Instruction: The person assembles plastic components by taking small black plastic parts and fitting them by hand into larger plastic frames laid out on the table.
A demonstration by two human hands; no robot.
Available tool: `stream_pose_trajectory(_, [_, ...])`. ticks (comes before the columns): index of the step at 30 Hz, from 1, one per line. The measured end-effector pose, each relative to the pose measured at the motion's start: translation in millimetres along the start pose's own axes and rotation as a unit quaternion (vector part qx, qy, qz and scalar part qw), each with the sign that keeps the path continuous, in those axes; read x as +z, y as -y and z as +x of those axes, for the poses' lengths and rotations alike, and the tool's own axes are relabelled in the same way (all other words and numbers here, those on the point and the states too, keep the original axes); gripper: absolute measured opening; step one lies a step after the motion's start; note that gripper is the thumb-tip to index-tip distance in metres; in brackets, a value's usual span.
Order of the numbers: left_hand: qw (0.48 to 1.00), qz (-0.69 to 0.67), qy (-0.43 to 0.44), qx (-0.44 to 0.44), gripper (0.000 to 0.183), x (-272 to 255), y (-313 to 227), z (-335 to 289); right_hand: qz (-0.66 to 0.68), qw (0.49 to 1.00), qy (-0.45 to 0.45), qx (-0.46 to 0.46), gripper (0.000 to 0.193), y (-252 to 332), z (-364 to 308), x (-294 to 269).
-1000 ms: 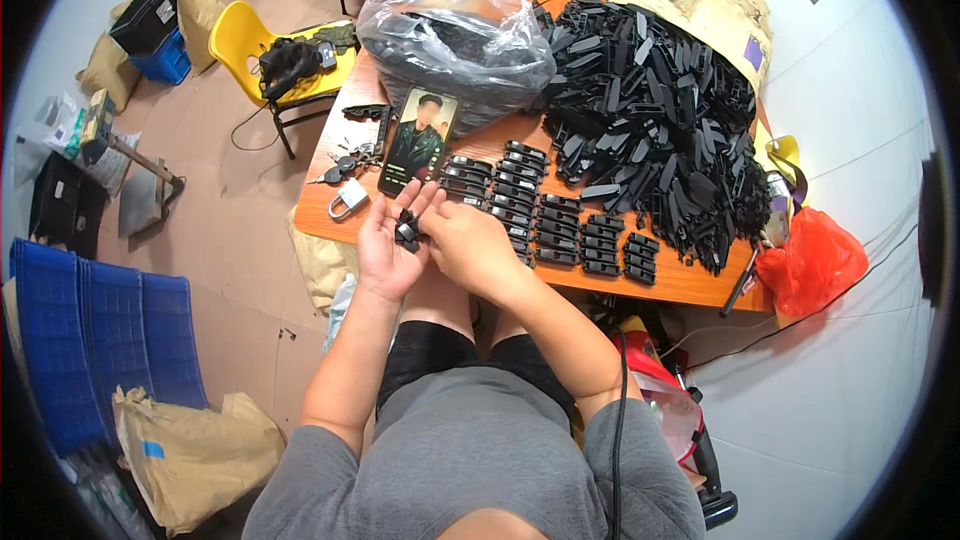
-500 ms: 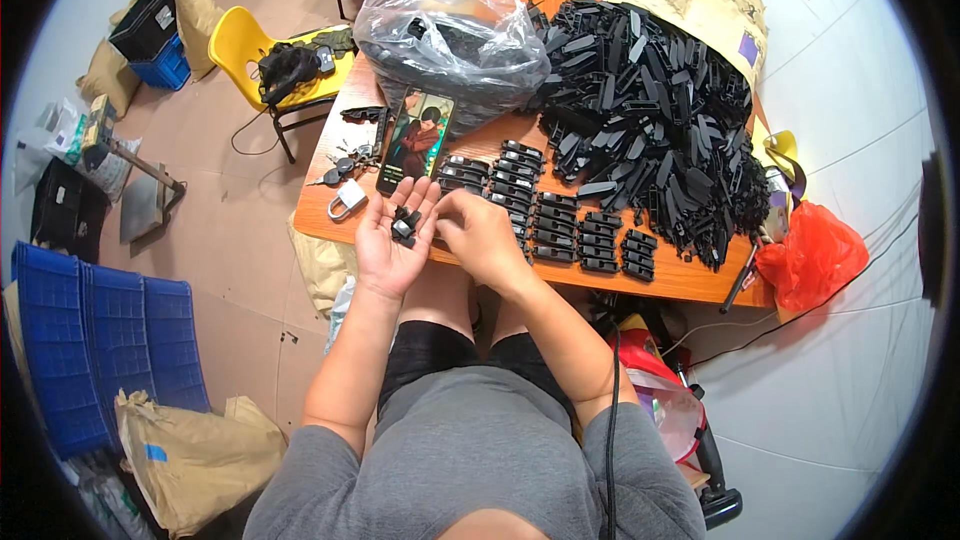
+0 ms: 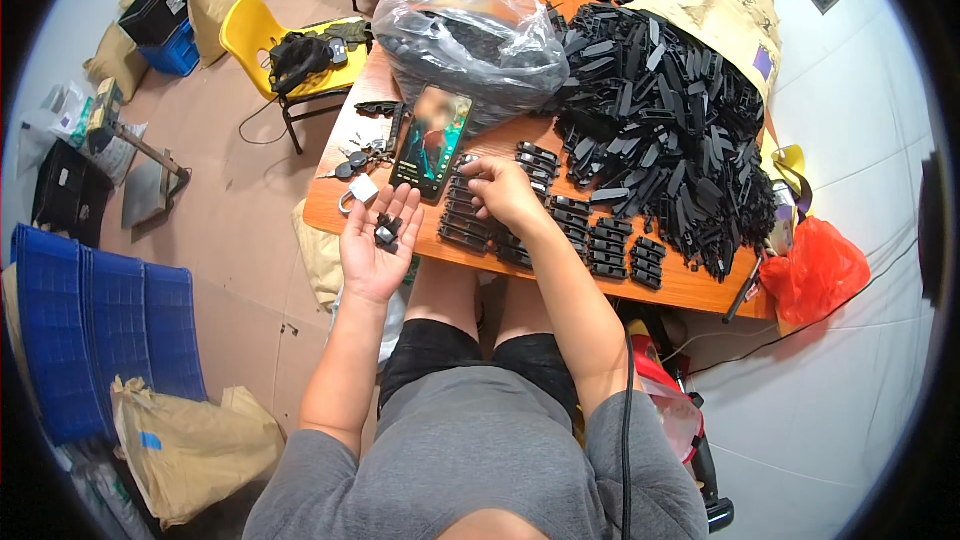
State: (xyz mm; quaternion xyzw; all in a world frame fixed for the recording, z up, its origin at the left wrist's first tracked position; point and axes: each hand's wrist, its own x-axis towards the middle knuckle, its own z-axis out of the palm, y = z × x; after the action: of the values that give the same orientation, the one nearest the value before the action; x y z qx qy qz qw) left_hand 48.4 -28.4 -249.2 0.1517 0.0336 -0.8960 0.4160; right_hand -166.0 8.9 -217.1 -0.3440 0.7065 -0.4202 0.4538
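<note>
Here, the spread left hand holds black parts, right hand seemingly half-curled.

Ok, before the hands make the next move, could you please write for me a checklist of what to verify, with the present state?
1. Left hand open, palm up, with small black pieces in it: ok.
2. Number of those pieces: cannot tell, they overlap.
3. Right hand free of any part: cannot tell, its curled fingers hide what may be between them.
4. Black parts lined up in columns on the table: ok where visible; the right hand and forearm cover some.
5. Space around the left fingertips: not ok, the padlock appears close beside them.
</note>
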Motion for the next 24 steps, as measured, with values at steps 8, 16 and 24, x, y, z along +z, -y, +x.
stream_pose_trajectory(8, [1.0,0.005,0.019,0.0,0.046,-6,-8,0,-0.157,0.985,-0.064,-0.028,0.012,-11,31,8])
stream_pose_trajectory(16, [1.0,0.004,0.017,0.0,0.046,-7,-10,1,-0.254,0.963,-0.054,-0.074,0.016,-13,43,12])
stream_pose_trajectory(24, [1.0,0.006,0.026,-0.014,0.048,3,-2,5,-0.36,0.917,-0.117,-0.124,0.018,-1,31,11])
